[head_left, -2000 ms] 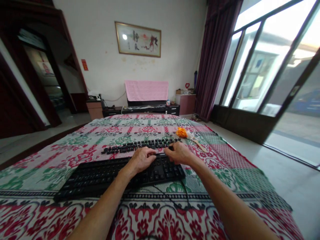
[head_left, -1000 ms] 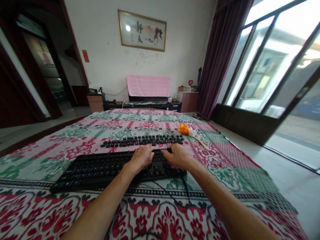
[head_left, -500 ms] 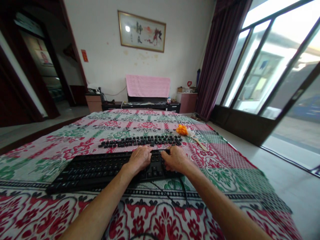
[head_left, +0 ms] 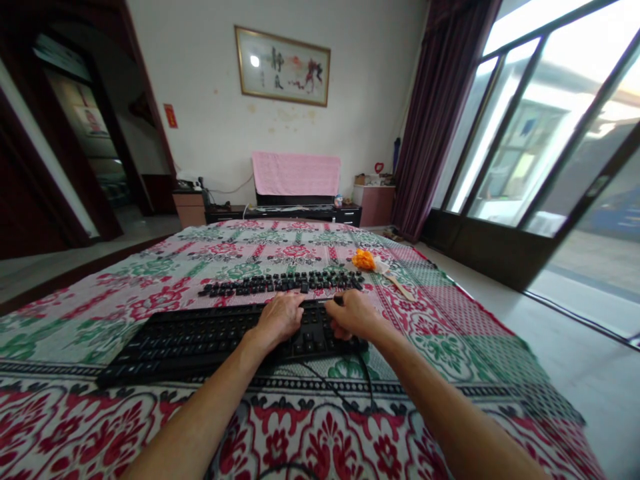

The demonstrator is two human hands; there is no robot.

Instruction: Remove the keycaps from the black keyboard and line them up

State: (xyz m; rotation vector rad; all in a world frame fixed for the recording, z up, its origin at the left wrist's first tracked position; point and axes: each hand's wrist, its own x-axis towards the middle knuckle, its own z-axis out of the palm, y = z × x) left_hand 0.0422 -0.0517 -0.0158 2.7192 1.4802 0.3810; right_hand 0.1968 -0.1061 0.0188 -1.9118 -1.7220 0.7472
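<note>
A black keyboard point(head_left: 190, 340) lies at a slant on the patterned cloth, its top row bare of keycaps in places. My left hand point(head_left: 281, 316) rests over its upper middle, fingers bent down onto it and fingertips partly hidden. Above the keyboard's right part, my right hand point(head_left: 355, 315) is closed in a fist. A small black piece point(head_left: 339, 301) pokes out between its thumb and forefinger; its kind is not clear. Just beyond the keyboard, many loose black keycaps point(head_left: 280, 283) stand in rows on the cloth.
An orange crumpled cloth point(head_left: 363, 260) and a brush with a wooden handle point(head_left: 399, 287) lie to the right of the keycaps. A black cable point(head_left: 367, 380) runs below the keyboard. Farther off stand a low cabinet point(head_left: 345, 215) and a pink towel point(head_left: 296, 173) over a screen.
My right hand has shifted slightly right and turned, its fingers curling more. My left hand stays in place on the keyboard.
</note>
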